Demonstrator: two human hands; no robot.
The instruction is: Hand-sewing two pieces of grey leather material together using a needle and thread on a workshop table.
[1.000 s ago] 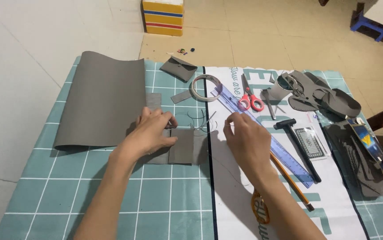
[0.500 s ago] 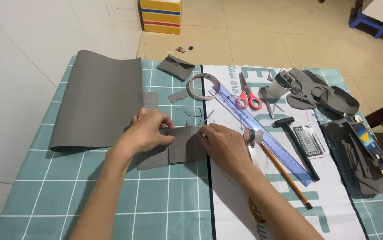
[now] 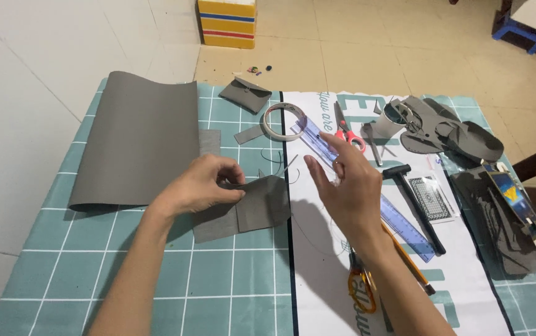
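**A:** Where is the piece being worked on?

**B:** A small folded piece of grey leather (image 3: 243, 208) lies at the centre of the frame on the teal gridded cutting mat (image 3: 218, 286) covering the tabletop. The left hand (image 3: 202, 185) pinches its upper left edge between thumb and fingertips. The right hand (image 3: 349, 186) hovers just right of it, fingers spread and holding nothing, above a blue transparent ruler (image 3: 367, 186).

**A:** What surrounds it?

**B:** To the upper left, a large curled grey leather sheet (image 3: 137, 140). Above, a small grey snap pouch (image 3: 245, 94), a roll of tape (image 3: 283, 121) and red-handled scissors (image 3: 345, 129). To the right, a black hammer (image 3: 414, 202), and yellow-handled scissors (image 3: 362, 287) under the right forearm.

**A:** Any containers?

**B:** A white cup (image 3: 391, 119) at the upper right holds what looks like small metal tools; I cannot tell which. On the floor beyond stands a yellow box with blue and red stripes (image 3: 226, 22), its contents hidden.

**A:** What could go wrong?

**B:** In my judgement, the light pinch may let the fold spring open or slide. The forearm could also nudge the scissors beneath it, and a sweep of the free hand could shift the ruler.
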